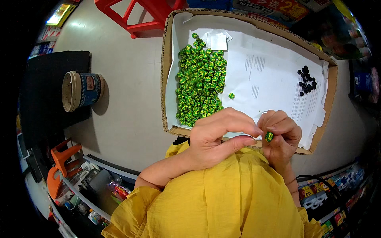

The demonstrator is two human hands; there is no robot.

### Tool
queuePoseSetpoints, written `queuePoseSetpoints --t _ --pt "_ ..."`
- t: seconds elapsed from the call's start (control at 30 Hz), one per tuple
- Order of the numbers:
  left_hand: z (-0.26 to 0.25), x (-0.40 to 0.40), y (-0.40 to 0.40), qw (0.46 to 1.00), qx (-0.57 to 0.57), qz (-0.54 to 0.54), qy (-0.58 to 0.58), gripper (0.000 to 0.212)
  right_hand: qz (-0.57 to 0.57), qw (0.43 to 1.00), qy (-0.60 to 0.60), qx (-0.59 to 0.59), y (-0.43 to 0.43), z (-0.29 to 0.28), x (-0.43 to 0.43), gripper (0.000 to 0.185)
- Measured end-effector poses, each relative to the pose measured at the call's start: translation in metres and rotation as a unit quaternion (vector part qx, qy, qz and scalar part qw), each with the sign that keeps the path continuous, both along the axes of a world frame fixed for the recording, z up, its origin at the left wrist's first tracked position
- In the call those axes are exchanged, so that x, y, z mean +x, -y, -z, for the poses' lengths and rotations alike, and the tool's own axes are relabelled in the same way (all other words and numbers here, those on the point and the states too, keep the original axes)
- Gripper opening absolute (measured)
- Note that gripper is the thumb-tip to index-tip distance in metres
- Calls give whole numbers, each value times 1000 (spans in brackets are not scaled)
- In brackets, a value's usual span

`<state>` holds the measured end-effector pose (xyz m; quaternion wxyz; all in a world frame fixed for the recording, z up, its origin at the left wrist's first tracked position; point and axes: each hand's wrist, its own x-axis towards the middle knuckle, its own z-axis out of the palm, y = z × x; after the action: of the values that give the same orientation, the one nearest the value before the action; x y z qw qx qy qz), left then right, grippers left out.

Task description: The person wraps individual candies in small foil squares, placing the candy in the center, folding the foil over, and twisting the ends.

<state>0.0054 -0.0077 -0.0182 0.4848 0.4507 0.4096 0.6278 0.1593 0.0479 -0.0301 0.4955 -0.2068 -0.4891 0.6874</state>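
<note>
Between the thumb and fingers of my right hand (281, 134) is a small green and yellow faceted piece (269, 136). My left hand (227, 131) reaches in close beside it, thumb and forefinger tips nearly together; whether something thin lies between them I cannot tell. Both hands are over the near edge of a shallow cardboard box (323, 122) lined with white paper. A large pile of like green and yellow pieces (202, 80) fills the box's left part. One single piece (231, 95) lies apart from the pile. Small black pieces (306, 81) form a loose group at the right.
Small white squares (218, 41) lie at the pile's far end. A red plastic stool (146, 26) stands beyond the box. To the left are a round tub (86, 90) and an orange plastic stool (64, 160). Shelves with packaged goods (324, 190) flank me.
</note>
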Motion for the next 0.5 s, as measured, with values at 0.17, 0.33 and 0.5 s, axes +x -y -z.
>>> queuePoseSetpoints --t 0.17,0.33,0.5 --pt "1 -3 -6 995 83 18 -50 16 -50 994 -63 -75 4 1 -5 15" --pt "7 -2 -4 991 113 -5 -72 19 -89 984 -64 -142 6 -3 -5 12" --pt "7 -6 -5 972 156 -27 -172 22 -78 979 6 -186 5 -11 -2 11"
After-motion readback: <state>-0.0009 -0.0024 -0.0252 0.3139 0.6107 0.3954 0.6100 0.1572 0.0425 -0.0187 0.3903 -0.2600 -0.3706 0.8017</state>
